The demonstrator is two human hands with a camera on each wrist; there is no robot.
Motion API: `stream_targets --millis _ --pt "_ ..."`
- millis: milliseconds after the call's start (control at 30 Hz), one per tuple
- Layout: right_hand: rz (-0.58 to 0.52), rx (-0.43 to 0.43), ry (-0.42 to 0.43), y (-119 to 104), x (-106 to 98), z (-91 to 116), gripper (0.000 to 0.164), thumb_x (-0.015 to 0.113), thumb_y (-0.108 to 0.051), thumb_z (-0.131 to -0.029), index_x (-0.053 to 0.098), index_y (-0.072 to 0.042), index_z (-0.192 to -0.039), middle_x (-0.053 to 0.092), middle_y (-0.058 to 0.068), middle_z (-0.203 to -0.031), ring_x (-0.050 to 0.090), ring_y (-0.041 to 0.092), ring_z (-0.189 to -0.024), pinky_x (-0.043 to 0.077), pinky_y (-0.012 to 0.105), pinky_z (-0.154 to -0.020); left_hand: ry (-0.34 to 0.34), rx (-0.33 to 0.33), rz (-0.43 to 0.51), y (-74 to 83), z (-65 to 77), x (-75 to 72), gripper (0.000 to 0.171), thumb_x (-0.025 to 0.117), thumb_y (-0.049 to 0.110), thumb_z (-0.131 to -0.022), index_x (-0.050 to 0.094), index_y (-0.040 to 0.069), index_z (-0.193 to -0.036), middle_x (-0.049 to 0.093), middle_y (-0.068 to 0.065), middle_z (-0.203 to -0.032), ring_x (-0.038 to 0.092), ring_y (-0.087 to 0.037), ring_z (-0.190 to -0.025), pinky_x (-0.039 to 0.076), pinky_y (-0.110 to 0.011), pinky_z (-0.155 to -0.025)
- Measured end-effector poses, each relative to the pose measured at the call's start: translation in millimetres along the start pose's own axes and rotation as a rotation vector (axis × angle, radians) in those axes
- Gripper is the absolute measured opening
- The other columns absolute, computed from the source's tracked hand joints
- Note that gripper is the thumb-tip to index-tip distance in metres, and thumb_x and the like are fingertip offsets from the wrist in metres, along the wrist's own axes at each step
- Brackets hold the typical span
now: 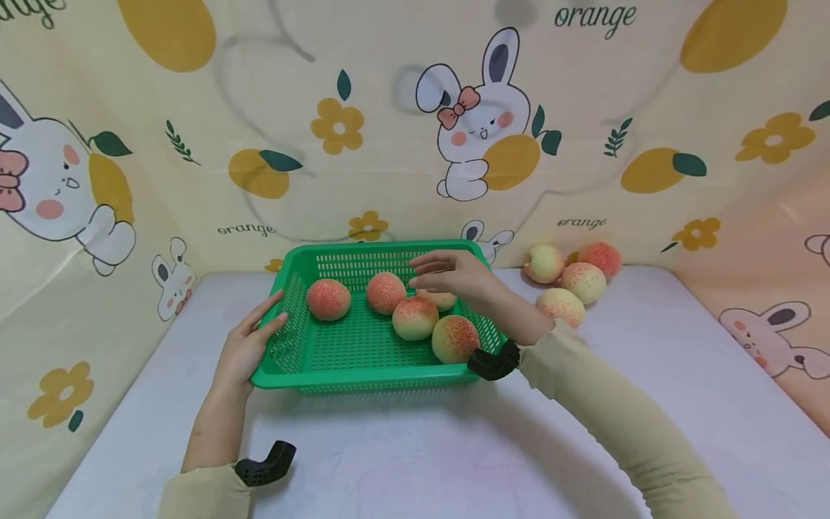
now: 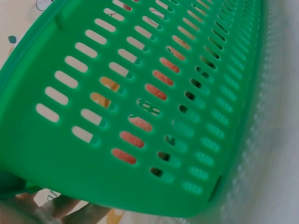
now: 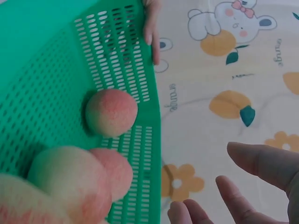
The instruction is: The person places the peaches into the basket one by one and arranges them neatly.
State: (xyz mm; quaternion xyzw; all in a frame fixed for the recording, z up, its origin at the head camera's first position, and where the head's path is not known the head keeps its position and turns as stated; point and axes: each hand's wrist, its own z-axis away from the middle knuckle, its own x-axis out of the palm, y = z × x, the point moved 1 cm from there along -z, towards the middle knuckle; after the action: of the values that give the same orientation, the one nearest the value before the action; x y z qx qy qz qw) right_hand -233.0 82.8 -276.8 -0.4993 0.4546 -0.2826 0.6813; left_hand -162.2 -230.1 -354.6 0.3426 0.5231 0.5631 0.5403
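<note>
A green plastic basket (image 1: pixel 363 378) with slotted walls holds several peaches, among them a reddish peach (image 1: pixel 328 300) near its left side and a yellow-red peach (image 1: pixel 455 339) at the front right. My left hand (image 1: pixel 245 349) holds the basket's left rim; the left wrist view shows its fingers (image 2: pixel 88 213) by the rim, partly hidden by the wall. Over the basket's right part hovers my right hand (image 1: pixel 457 277), fingers apart and nothing between them. From the right wrist, that hand (image 3: pixel 252 186) is seen beside the basket's far rim. It hides part of a pale peach (image 1: pixel 438 298).
More peaches lie on the white table right of the basket, including a pale peach (image 1: pixel 560 307) near my right forearm and a red peach (image 1: pixel 599 259) farther back. A printed cloth backdrop (image 1: pixel 389 166) rises close behind the basket.
</note>
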Motion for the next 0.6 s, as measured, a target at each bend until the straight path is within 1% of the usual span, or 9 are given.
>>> stream_targets --millis 67,167,267,333,400,500,533,600 --pt "0.019 -0.008 0.017 2.7 -5.5 3.7 0.039 0.068 -0.015 -0.088 0.061 -0.006 -0.125 0.061 0.015 -0.127 0.055 0.027 -0.119 0.043 0.044 -0.101 0.001 -0.002 -0.002 0.2 -0.1 0.3 0.053 0.053 0.035 -0.098 0.036 0.032 -0.148 0.02 0.0 -0.159 0.022 -0.024 -0.143 0.03 -0.044 -0.111" --pt "0.031 -0.012 0.038 6.4 -13.9 9.1 0.037 0.066 -0.015 -0.09 0.061 -0.005 -0.125 0.061 0.016 -0.126 0.055 0.026 -0.118 0.041 0.044 -0.102 0.001 -0.006 -0.006 0.2 -0.1 0.5 0.053 0.053 0.036 -0.098 0.036 0.032 -0.148 0.02 0.0 -0.159 0.024 -0.023 -0.142 0.032 -0.041 -0.109" --pt "0.035 -0.009 0.077 9.1 -23.0 14.9 0.036 0.066 -0.015 -0.09 0.06 -0.004 -0.124 0.061 0.015 -0.126 0.056 0.024 -0.114 0.044 0.043 -0.1 0.001 -0.013 -0.016 0.4 -0.1 0.4 0.053 0.053 0.037 -0.098 0.036 0.033 -0.148 0.021 0.0 -0.159 0.027 -0.023 -0.141 0.037 -0.035 -0.103" --pt "0.031 -0.011 0.099 11.1 -29.5 18.1 0.037 0.065 -0.014 -0.091 0.059 -0.001 -0.125 0.06 0.016 -0.126 0.057 0.023 -0.111 0.046 0.042 -0.099 0.004 -0.019 -0.019 0.6 0.0 0.3 0.053 0.053 0.037 -0.098 0.036 0.034 -0.148 0.021 0.001 -0.159 0.028 -0.023 -0.14 0.037 -0.032 -0.1" --pt "0.031 -0.003 0.126 13.5 -35.9 21.1 0.038 0.065 -0.015 -0.091 0.058 0.0 -0.125 0.06 0.016 -0.125 0.058 0.019 -0.108 0.047 0.041 -0.098 0.009 -0.024 -0.016 0.8 0.2 0.5 0.052 0.053 0.037 -0.098 0.036 0.034 -0.148 0.021 0.001 -0.159 0.027 -0.023 -0.141 0.037 -0.035 -0.102" --pt "0.012 0.022 0.149 17.9 -44.6 26.9 0.04 0.066 -0.019 -0.091 0.057 -0.002 -0.125 0.058 0.015 -0.125 0.057 0.02 -0.109 0.043 0.042 -0.102 0.011 -0.028 -0.011 0.6 0.0 1.0 0.052 0.053 0.037 -0.098 0.036 0.034 -0.148 0.02 0.001 -0.159 0.025 -0.024 -0.142 0.034 -0.041 -0.108" --pt "0.01 0.023 0.154 19.4 -47.4 28.8 0.04 0.066 -0.021 -0.091 0.057 -0.002 -0.126 0.058 0.015 -0.125 0.057 0.022 -0.11 0.042 0.043 -0.103 0.011 -0.029 -0.011 0.4 -0.3 1.2 0.052 0.053 0.037 -0.098 0.036 0.034 -0.148 0.02 0.001 -0.159 0.024 -0.024 -0.143 0.033 -0.042 -0.109" --pt "0.018 0.03 0.164 21.7 -52.8 32.3 0.041 0.066 -0.023 -0.091 0.056 -0.003 -0.126 0.058 0.015 -0.126 0.056 0.023 -0.112 0.041 0.043 -0.104 0.011 -0.029 -0.011 0.0 -0.6 1.2 0.052 0.053 0.037 -0.098 0.036 0.034 -0.148 0.02 0.001 -0.159 0.024 -0.025 -0.143 0.032 -0.044 -0.11"
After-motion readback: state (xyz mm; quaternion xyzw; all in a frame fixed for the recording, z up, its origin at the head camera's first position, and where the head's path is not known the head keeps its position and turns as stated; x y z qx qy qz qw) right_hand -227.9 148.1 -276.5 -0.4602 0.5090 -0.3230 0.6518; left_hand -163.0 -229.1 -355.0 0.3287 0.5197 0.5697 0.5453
